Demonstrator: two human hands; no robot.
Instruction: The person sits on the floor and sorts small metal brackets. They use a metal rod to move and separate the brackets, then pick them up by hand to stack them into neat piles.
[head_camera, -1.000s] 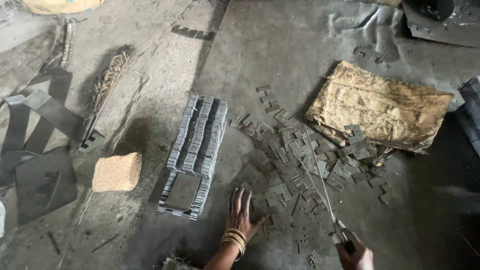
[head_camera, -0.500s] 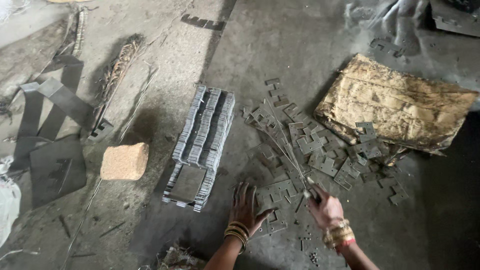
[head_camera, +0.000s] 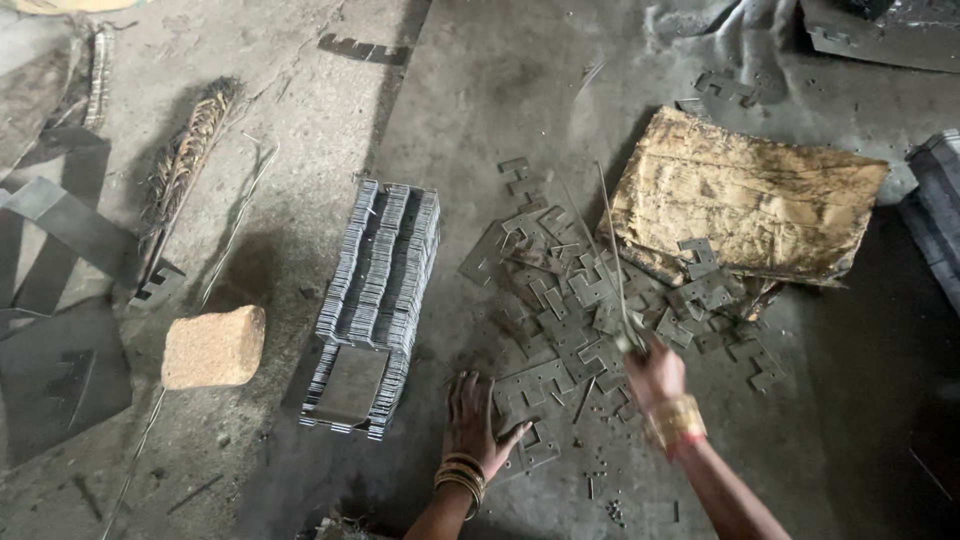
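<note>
Nearby, tan sack (head_camera: 745, 195) beside metal pcs (head_camera: 560, 330).

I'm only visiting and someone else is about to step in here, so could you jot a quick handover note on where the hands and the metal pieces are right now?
Left hand: flat, fingers spread on loose notched metal plates scattered on the floor.
Right hand: closed on a bundle of thin metal rods, tips pointing away over the scatter.
Done: a neat stacked block of plates stands on edge, left of the scatter.
Left: many plates lie loose, some on the worn cardboard sheet.
</note>
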